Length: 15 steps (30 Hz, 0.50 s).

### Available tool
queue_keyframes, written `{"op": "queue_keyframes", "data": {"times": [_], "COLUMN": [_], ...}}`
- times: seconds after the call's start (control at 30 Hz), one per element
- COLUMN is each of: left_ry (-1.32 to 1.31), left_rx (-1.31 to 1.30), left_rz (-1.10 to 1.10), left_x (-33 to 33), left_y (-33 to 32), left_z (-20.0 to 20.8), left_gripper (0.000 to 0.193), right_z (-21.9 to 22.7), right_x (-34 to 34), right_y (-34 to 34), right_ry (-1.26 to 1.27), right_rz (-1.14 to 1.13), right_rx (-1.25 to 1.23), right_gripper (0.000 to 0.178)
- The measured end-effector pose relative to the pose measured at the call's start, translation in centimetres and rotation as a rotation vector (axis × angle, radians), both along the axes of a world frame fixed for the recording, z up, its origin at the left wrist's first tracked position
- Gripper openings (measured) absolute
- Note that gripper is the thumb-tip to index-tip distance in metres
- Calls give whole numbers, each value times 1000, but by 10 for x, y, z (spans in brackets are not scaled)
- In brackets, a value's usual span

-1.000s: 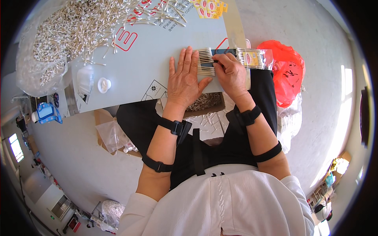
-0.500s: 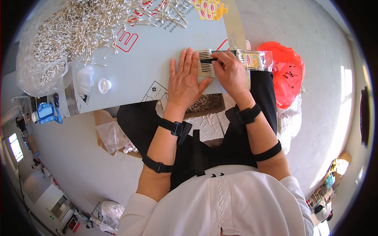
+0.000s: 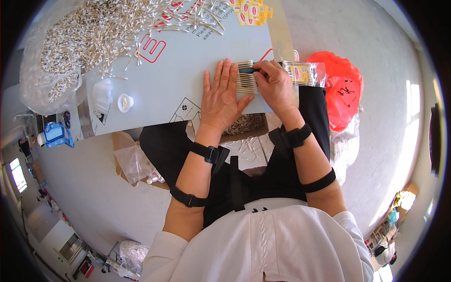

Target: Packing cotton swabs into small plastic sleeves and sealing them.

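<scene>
Cotton swabs [image 3: 247, 84] lie in straight rows on the surface [image 3: 159, 89] between the hands, split by a dark strip [image 3: 248, 70]. Left hand [image 3: 219, 96] flat, thumb spread; I see nothing gripped. Right hand [image 3: 275, 84] curled, fingertips together at the strip; I cannot tell if it grips. Done, I judge: rows aligned, one clear pack [image 3: 319, 75] containing swabs and a yellow card [image 3: 299, 73]. Left: loose heap [image 3: 94, 40] in and beside a clear bag [image 3: 33, 96], spare cards [image 3: 249, 13]. Cardboard box [image 3: 244, 136] below holds swabs; red bag [image 3: 345, 91], contents hidden.
</scene>
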<state>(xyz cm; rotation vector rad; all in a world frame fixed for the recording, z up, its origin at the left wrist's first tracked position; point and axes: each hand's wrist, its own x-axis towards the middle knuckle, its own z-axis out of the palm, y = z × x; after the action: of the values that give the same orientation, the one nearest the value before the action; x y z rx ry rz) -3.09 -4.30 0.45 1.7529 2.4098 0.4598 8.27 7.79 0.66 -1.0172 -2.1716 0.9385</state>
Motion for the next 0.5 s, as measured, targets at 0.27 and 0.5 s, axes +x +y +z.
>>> {"op": "queue_keyframes", "data": {"times": [0.27,0.5], "left_ry": [-6,7], "left_rx": [6,-11], "left_rz": [1,-6], "left_x": [0,0], "left_y": [0,0], "left_z": [-1,-1], "left_gripper": [87,86], "right_z": [0,-4], "right_x": [-8,-9], "right_y": [12,13], "right_ry": [-34,-71], "right_rz": [43,26], "right_rx": [49,59], "right_gripper": [12,10]}}
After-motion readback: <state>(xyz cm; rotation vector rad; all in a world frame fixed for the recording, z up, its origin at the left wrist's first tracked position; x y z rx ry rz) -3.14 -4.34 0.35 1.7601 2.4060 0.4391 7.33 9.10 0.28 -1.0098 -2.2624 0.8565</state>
